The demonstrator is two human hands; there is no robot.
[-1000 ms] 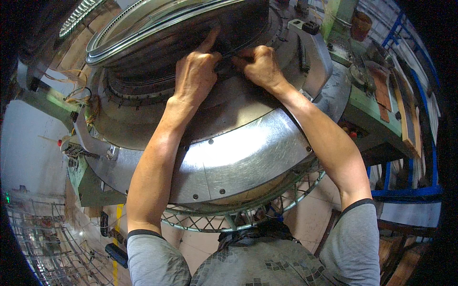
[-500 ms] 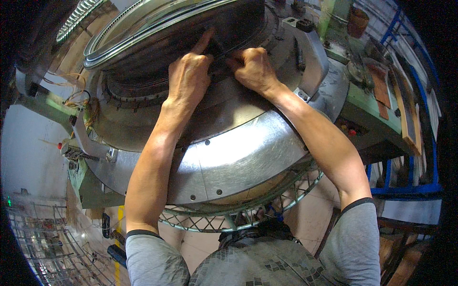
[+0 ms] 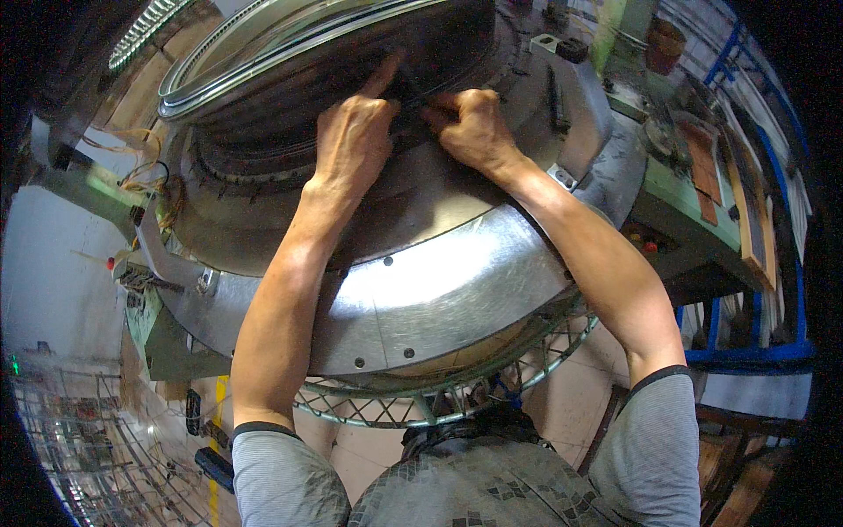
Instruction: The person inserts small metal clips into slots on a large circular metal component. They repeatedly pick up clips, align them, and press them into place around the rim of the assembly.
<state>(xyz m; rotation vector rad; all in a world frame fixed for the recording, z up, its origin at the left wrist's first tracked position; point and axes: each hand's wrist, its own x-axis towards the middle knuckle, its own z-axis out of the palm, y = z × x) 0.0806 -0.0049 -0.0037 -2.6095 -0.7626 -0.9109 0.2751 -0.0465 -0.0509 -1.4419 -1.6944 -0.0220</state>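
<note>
Both my hands reach into a dark gap of a large round metal machine, below its dark drum-like upper part (image 3: 263,123). My left hand (image 3: 356,136) has its index finger stretched up against the dark surface, while its other fingers curl under. Just to its right, my right hand (image 3: 476,132) is closed, thumb and index finger drawn together toward the gap. Whatever those fingertips hold, if anything, is lost in shadow. Beneath my wrists lies a smooth ring plate (image 3: 457,198), with a shiny bolted metal rim (image 3: 430,290) nearer to me.
A slanted metal bracket (image 3: 588,114) rises on the right and another (image 3: 154,241) on the left. Loose orange wires (image 3: 140,171) hang at the left. Under the rim runs a green lattice ring (image 3: 439,404). A blue rack (image 3: 746,351) stands at the right.
The view has shifted slightly, so the machine sits a little farther right. Both hands keep nearly the same pose at the gap.
</note>
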